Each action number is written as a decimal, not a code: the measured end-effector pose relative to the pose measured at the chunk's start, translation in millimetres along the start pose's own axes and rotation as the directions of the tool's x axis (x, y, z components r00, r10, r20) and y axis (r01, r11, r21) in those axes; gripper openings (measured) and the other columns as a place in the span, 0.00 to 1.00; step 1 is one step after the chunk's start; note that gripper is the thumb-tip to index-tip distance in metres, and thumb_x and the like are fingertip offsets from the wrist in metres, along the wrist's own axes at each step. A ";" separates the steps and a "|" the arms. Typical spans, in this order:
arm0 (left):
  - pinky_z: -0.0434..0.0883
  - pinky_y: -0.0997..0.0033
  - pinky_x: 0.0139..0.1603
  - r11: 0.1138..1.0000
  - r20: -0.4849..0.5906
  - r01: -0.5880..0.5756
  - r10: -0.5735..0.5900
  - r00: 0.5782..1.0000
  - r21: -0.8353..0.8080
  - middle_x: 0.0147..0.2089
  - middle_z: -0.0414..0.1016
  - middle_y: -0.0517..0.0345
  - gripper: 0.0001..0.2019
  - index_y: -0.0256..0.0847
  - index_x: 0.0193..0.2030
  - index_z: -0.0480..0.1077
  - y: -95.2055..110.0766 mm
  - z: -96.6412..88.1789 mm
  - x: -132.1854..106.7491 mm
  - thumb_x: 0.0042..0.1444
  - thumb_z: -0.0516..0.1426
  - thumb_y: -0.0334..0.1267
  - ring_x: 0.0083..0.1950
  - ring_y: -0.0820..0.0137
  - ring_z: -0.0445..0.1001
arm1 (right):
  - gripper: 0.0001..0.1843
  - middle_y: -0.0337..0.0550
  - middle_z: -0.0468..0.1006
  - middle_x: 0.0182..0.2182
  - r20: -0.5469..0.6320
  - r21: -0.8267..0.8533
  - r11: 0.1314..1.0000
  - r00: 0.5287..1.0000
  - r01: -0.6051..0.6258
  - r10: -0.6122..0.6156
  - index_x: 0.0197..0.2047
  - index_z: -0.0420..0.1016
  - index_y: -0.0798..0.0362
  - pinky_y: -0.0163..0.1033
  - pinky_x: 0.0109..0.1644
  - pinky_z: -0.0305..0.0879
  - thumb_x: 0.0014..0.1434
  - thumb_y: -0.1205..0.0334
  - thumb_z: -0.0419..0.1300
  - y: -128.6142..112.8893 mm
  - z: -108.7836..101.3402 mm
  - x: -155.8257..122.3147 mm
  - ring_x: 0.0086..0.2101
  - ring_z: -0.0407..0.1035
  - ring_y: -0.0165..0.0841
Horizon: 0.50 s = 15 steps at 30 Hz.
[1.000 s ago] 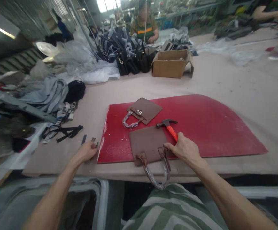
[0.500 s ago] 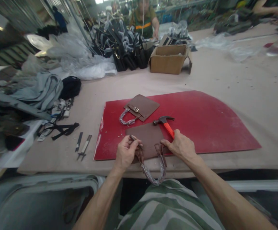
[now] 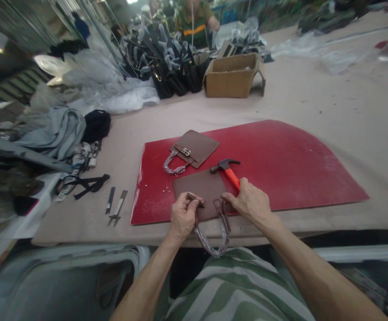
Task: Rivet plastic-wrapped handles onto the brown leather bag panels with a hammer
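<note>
A brown leather bag panel point(image 3: 202, 185) lies flat on the red board point(image 3: 281, 165) in front of me. Its plastic-wrapped handle point(image 3: 210, 249) hangs over the table's near edge. Between the thumb and fingers of my left hand point(image 3: 183, 216) is a short metal punch point(image 3: 190, 196), held over the panel near the left handle end. My right hand point(image 3: 252, 200) is closed round the orange grip of a claw hammer point(image 3: 227, 167), whose head rests over the panel's far right corner. The right thumb reaches toward the right handle end. Farther back lies a second brown panel point(image 3: 202, 145) with a metal clasp.
Left of the board are a dark strip point(image 3: 110, 200) and a caliper-like metal tool point(image 3: 117, 208). A cardboard box point(image 3: 229, 82), black bags point(image 3: 177, 80) and clear plastic point(image 3: 103, 89) stand toward the back. A co-worker point(image 3: 197, 22) is across the table.
My left hand with the punch has moved slightly right over the panel. My right hand still holds the hammer in nearly the same spot. The whole view has shifted a little.
</note>
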<state>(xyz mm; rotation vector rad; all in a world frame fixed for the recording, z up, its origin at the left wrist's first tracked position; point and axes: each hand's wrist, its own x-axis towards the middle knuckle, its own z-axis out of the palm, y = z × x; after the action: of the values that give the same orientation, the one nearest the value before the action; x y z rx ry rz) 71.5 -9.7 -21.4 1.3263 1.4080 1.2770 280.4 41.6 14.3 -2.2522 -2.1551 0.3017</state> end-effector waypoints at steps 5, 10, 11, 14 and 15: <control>0.78 0.70 0.43 0.996 0.011 -0.068 0.068 0.998 0.055 0.37 0.82 0.56 0.02 0.40 0.40 0.69 1.5 0.0 0.3 0.63 0.55 0.33 0.39 0.70 0.82 | 0.27 0.55 0.79 0.37 0.002 0.035 0.999 1.000 0.006 -0.006 0.46 0.63 0.54 0.41 0.36 0.62 0.60 0.39 0.61 0.6 0.9 -1.0 0.40 0.77 0.49; 0.75 0.75 0.42 0.919 0.057 -0.299 0.294 0.954 0.256 0.37 0.80 0.57 0.05 0.40 0.41 0.72 2.8 2.2 -3.5 0.62 0.55 0.31 0.38 0.72 0.80 | 0.20 0.56 0.78 0.40 0.054 0.317 0.946 0.997 -0.063 0.048 0.45 0.64 0.53 0.42 0.40 0.63 0.60 0.49 0.64 6.8 1.5 3.5 0.43 0.75 0.49; 0.75 0.75 0.41 0.899 0.066 -0.333 0.329 0.942 0.284 0.37 0.80 0.57 0.05 0.40 0.41 0.72 1.9 3.1 -4.3 0.62 0.55 0.31 0.38 0.72 0.80 | 0.16 0.55 0.77 0.39 0.118 0.446 0.887 0.990 -0.118 0.072 0.44 0.64 0.53 0.42 0.40 0.63 0.60 0.53 0.64 10.0 -0.1 5.7 0.42 0.74 0.47; 0.74 0.75 0.40 0.874 0.089 -0.364 0.355 0.931 0.322 0.36 0.79 0.57 0.06 0.40 0.40 0.72 -0.7 6.1 -4.6 0.63 0.54 0.30 0.36 0.72 0.79 | 0.06 0.46 0.74 0.30 0.351 0.694 0.661 0.936 -0.285 0.034 0.38 0.65 0.52 0.38 0.32 0.62 0.60 0.61 0.59 22.2 -9.5 10.6 0.31 0.72 0.37; 0.74 0.75 0.40 0.874 0.097 -0.360 0.347 0.933 0.327 0.35 0.79 0.57 0.06 0.40 0.40 0.71 -0.9 6.8 -4.0 0.63 0.53 0.31 0.36 0.72 0.79 | 0.04 0.43 0.73 0.27 0.408 0.722 0.615 0.913 -0.316 -0.011 0.37 0.65 0.52 0.37 0.29 0.62 0.60 0.62 0.57 26.1 -13.3 10.8 0.26 0.69 0.34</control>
<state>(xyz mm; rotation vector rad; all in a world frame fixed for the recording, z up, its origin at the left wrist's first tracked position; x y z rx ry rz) 78.5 -12.7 -23.7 1.9051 1.4501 1.2666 308.6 52.6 22.3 -1.9021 -1.4217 1.4664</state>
